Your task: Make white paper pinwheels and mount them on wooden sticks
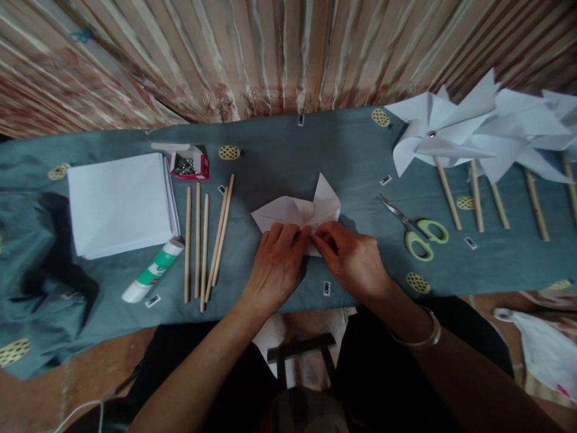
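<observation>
Folded white paper (283,210) lies between the near and far edges of the surface (279,156), clamped by the fingers of the left hand (280,255) and right hand (356,255). Presumably light, flexible and crease-prone: hold near the centre, not the tips.

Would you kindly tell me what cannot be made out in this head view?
All in the head view:
- Folded paper: its near part is hidden by the left hand and right hand.
- Pinwheels: the right edge cuts the group off, and overlap hides some blades.
- Metal pieces in the box: too small to count.
- Tube: its small print is blurred.
</observation>
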The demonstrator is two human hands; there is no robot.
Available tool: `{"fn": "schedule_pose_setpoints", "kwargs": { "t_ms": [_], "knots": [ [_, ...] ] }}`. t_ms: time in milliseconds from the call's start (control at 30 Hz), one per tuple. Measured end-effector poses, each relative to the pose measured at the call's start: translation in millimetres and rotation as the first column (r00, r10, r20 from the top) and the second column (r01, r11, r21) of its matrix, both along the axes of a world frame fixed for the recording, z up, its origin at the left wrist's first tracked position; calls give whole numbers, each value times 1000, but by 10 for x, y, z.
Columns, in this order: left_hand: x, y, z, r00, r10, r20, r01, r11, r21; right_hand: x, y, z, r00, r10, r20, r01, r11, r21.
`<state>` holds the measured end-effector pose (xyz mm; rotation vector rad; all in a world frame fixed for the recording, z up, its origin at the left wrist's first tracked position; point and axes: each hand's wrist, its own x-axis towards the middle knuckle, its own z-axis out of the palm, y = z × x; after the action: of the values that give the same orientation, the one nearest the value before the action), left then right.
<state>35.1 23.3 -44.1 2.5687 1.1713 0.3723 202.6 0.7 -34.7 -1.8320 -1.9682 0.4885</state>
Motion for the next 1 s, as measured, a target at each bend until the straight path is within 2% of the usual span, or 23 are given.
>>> {"fn": "schedule_pose_setpoints", "kwargs": {
  "t_ms": [167,267,367,467,633,800,1000],
  "knots": [
    [7,11,-3,1000,-17,-21,17,1000,17,-10,2,-5,998,31,61,-33,999,29],
    [17,28,5,1000,-15,-25,15,1000,3,-28,-10,17,985,73,159,-93,988,123],
    [31,45,20,999,-10,-39,10,1000,-3,-34,-35,91,954,98,283,-162,963,213],
    [39,61,28,999,-13,-49,13,1000,15,1,-60,201,936,103,338,-192,951,242],
    [39,87,0,1000,-23,-15,24,995,92,133,-75,337,946,91,311,-190,934,304],
    [54,113,-33,998,-35,42,27,982,188,210,-79,400,978,81,194,-137,946,294],
    [64,149,-46,997,-55,47,44,975,219,221,-62,439,991,55,119,-87,956,281]
  ]
}}
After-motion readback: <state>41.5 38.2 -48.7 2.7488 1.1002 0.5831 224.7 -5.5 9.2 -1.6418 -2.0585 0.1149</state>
